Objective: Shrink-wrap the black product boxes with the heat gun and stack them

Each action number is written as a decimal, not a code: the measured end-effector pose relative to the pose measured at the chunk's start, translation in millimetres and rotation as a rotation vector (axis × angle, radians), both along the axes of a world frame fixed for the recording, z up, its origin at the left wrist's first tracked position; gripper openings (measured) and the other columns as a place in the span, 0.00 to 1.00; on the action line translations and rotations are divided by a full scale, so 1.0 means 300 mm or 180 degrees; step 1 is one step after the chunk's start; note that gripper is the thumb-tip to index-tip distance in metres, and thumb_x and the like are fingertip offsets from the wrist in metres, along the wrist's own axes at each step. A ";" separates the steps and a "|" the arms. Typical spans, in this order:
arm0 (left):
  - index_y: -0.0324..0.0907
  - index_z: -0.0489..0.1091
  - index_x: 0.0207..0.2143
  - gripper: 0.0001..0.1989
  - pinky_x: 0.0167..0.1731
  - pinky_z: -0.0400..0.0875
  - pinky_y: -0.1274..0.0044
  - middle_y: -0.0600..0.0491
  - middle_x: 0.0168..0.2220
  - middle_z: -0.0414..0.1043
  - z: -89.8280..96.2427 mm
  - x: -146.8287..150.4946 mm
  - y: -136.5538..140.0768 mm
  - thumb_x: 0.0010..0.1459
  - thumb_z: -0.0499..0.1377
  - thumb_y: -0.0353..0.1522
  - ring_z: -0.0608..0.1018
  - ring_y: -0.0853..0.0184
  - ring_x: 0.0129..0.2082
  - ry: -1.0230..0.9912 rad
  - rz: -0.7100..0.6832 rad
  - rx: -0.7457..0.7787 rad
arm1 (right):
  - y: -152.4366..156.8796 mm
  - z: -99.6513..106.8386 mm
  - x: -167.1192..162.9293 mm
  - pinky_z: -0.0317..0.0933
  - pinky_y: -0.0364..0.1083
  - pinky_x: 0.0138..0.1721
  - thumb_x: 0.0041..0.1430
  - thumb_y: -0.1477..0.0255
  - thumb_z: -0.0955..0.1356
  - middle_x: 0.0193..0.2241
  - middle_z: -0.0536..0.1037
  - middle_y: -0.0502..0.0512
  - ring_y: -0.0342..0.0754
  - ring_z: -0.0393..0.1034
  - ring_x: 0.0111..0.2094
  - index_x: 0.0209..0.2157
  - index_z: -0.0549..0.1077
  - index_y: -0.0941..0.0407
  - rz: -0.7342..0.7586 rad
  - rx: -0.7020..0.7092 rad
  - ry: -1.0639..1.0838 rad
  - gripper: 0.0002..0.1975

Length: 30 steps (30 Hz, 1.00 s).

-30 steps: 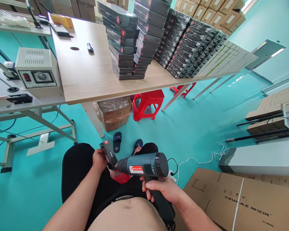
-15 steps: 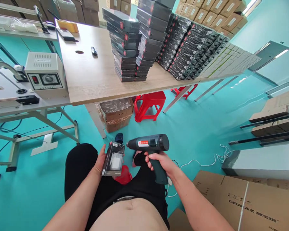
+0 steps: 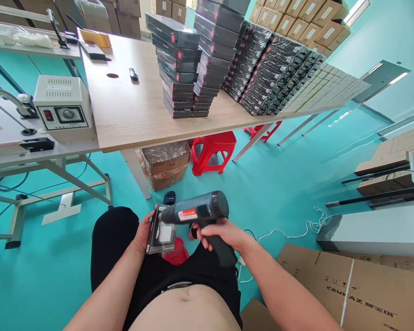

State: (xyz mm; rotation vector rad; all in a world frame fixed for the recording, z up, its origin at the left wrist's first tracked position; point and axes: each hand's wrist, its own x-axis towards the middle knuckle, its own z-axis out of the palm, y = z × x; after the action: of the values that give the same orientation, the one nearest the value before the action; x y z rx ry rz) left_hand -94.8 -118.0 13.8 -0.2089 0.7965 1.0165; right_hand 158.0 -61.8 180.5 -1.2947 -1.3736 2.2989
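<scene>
My left hand (image 3: 144, 230) grips the left side of a small dark retail box (image 3: 156, 243) with a pale panel on its face, held above my lap. Wrapped round the handle of a dark heat gun (image 3: 203, 207) with a red-and-white label is my right hand (image 3: 216, 233). The gun's nozzle points left and overlaps the upper part of the box in this view; whether they touch I cannot tell. Part of the box's top is hidden behind the nozzle.
Ahead stands a wooden table (image 3: 131, 119) with stacks of black boxes (image 3: 182, 69) and film-wrapped boxes (image 3: 272, 69). A control unit (image 3: 62, 108) sits at left. Below are a red stool (image 3: 214, 151) and a carton (image 3: 169, 168). A large carton (image 3: 376, 289) and white cable (image 3: 286, 235) lie right.
The heat gun has moved left in my right hand, its nozzle now in front of the box. My left hand and the box have barely moved.
</scene>
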 end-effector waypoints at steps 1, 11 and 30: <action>0.34 0.71 0.44 0.24 0.34 0.74 0.62 0.43 0.30 0.77 0.003 0.000 0.000 0.53 0.56 0.44 0.79 0.49 0.37 0.0011 -0.0015 0.0005 | 0.010 -0.014 0.000 0.64 0.43 0.24 0.49 0.68 0.68 0.28 0.77 0.53 0.43 0.69 0.23 0.37 0.74 0.59 -0.0267 0.0073 -0.0074 0.14; 0.40 0.67 0.37 0.19 0.38 0.72 0.57 0.46 0.33 0.75 -0.087 0.001 0.015 0.50 0.58 0.45 0.78 0.53 0.36 0.0136 0.0875 -0.0186 | -0.081 -0.026 0.158 0.61 0.41 0.21 0.47 0.69 0.68 0.27 0.76 0.54 0.42 0.68 0.21 0.39 0.73 0.61 -0.0162 -0.0424 -0.0041 0.16; 0.40 0.62 0.34 0.19 0.29 0.75 0.61 0.45 0.32 0.68 -0.151 -0.008 0.019 0.51 0.55 0.48 0.77 0.55 0.31 0.0019 0.0948 -0.0294 | -0.138 -0.050 0.061 0.64 0.44 0.24 0.49 0.68 0.69 0.31 0.76 0.57 0.44 0.70 0.25 0.41 0.73 0.60 -0.0644 -0.0146 0.0237 0.16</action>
State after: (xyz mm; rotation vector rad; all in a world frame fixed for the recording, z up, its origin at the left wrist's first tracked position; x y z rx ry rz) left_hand -97.3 -112.3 -31.5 -0.4130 0.8340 1.2613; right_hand 176.1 -103.2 165.5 -1.2825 -1.1176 2.2294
